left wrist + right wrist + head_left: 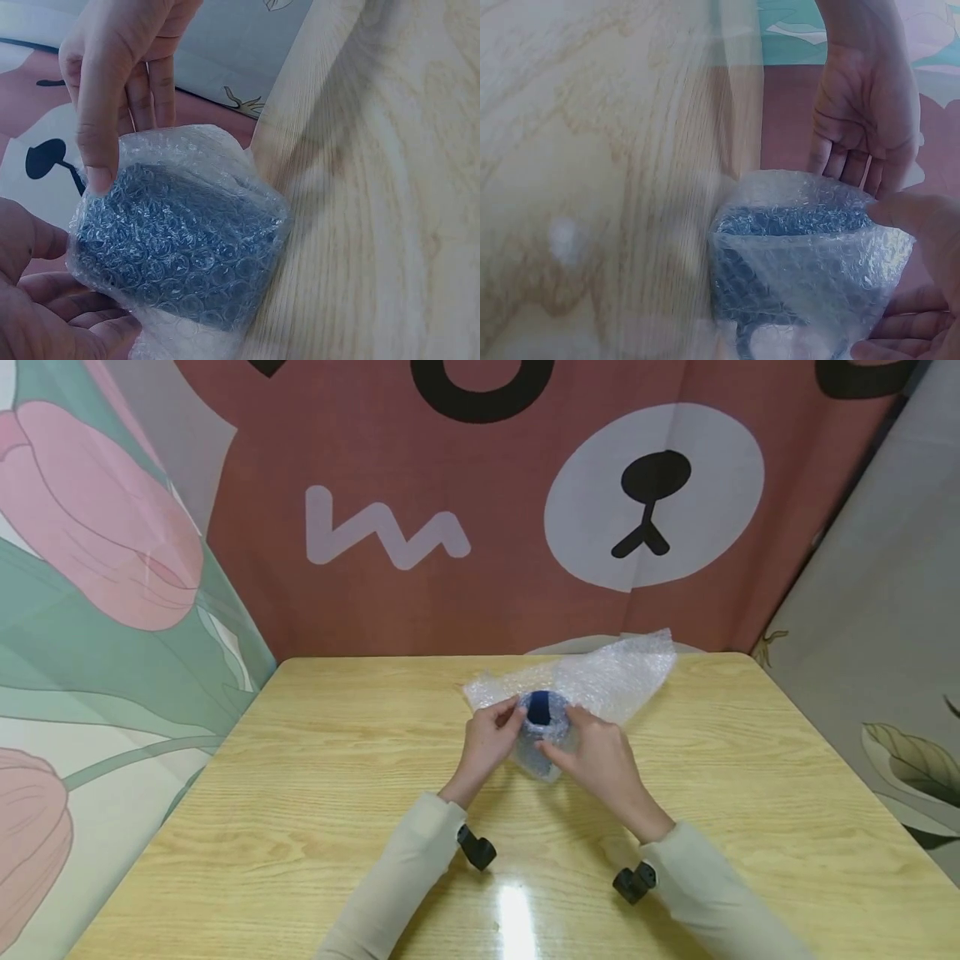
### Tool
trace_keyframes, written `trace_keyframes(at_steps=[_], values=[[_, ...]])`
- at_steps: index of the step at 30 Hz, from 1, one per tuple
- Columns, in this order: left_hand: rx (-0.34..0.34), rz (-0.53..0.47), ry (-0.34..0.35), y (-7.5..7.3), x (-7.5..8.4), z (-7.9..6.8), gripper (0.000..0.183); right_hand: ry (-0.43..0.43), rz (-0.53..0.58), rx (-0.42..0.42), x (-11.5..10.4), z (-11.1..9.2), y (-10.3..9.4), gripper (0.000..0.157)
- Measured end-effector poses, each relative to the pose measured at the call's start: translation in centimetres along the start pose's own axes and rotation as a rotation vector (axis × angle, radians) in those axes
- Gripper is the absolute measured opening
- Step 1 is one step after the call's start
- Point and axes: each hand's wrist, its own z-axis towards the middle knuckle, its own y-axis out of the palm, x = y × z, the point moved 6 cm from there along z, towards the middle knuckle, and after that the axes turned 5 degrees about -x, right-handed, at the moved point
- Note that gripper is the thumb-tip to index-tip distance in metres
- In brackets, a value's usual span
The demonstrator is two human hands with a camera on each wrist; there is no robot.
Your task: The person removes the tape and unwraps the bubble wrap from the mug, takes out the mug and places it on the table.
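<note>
A dark blue object (pixel 539 707) stands wrapped in bubble wrap (pixel 172 255) near the middle of the table; the film blurs its kind. In the right wrist view a dark curved shape (pixel 744 339) shows through the lower film. My left hand (pixel 491 739) pinches the wrap at the upper left edge. On the other side, my right hand (pixel 600 756) grips the bundle, thumb toward me and fingers at its far side. Within the left wrist view, the right thumb (pixel 97 161) presses on the film. The far side of the bundle is hidden in the head view.
A loose length of bubble wrap (pixel 618 672) spreads behind the bundle toward the table's back edge. The wooden table (pixel 315 760) meets a printed cloth (pixel 450 602) at the back, with more patterned cloth at both sides. Small black cameras sit on both wrists.
</note>
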Motion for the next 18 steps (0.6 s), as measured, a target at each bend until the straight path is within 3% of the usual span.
trace_keyframes(at_steps=[6, 18], values=[[0.030, -0.046, 0.023, 0.08, 0.05, 0.32, 0.035, 0.016, 0.034, 0.011, 0.24, -0.30, -0.02, 0.063], [0.015, -0.095, 0.027, 0.00, -0.13, 0.39, 0.036, 0.052, 0.028, 0.060, 0.11, -0.59, -0.59, 0.066]])
